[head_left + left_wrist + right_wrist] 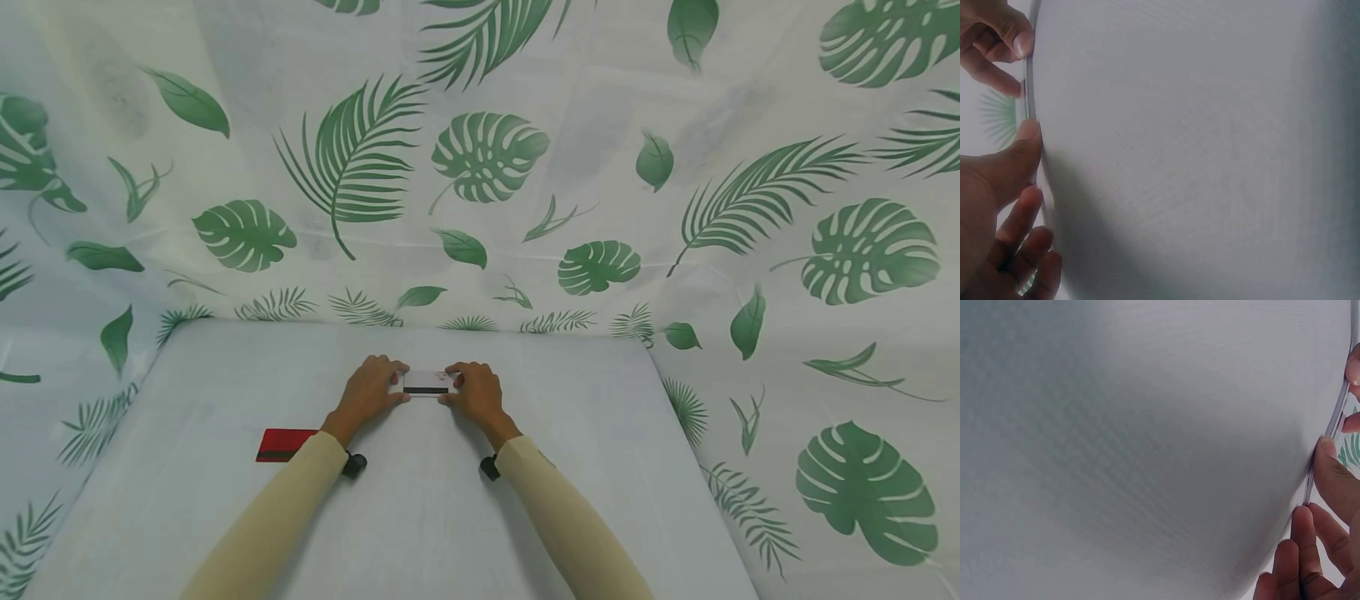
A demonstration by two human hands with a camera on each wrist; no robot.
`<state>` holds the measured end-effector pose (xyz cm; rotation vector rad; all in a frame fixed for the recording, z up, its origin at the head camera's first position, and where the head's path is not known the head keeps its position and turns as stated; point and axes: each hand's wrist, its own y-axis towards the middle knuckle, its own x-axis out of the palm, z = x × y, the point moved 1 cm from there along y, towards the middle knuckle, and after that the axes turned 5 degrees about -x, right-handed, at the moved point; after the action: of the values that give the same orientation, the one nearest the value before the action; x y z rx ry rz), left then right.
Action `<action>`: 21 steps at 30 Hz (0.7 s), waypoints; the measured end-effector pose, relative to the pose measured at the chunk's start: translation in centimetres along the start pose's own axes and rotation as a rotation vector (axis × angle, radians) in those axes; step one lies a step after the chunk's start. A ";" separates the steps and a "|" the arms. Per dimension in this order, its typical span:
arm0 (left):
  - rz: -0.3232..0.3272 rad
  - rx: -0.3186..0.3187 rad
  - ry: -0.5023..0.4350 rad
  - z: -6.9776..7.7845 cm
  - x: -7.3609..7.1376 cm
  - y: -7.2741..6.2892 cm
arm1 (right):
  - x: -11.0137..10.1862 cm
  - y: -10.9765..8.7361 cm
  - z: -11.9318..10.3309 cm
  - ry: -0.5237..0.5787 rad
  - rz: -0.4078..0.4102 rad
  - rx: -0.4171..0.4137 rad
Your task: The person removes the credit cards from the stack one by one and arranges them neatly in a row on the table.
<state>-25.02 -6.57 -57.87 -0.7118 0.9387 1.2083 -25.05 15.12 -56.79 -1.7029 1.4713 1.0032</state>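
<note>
In the head view a white card [426, 383] with a black stripe lies flat between my two hands, near the far end of the table. My left hand [369, 390] pinches its left end, thumb at the near edge and fingers at the far edge. From the other side my right hand [478, 393] pinches the right end in the same way. Both wrist views show the card only edge-on as a thin line, low against the white surface, with the left thumb [1027, 132] and the right thumb [1329, 450] right at that edge.
A red card [281, 444] with a dark stripe lies on the white table [420, 533], partly covered by the left sleeve. White sheeting [510, 225] with green leaf prints stands behind the table and along both sides. Each wrist wears a small black device [355, 466].
</note>
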 end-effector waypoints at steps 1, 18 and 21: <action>0.002 0.002 -0.001 0.0 0.0 0.0 | 0.0 0.0 0.0 -0.005 0.000 -0.004; 0.038 0.009 -0.047 0.4 -0.8 -0.1 | -0.9 -0.1 -0.5 0.031 0.032 -0.035; 0.037 0.008 -0.045 0.3 -0.9 -0.1 | -0.8 -0.1 -0.5 0.036 0.041 -0.046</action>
<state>-24.90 -6.80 -56.94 -0.6612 0.9225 1.2475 -24.93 15.09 -55.84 -1.7384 1.5225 1.0403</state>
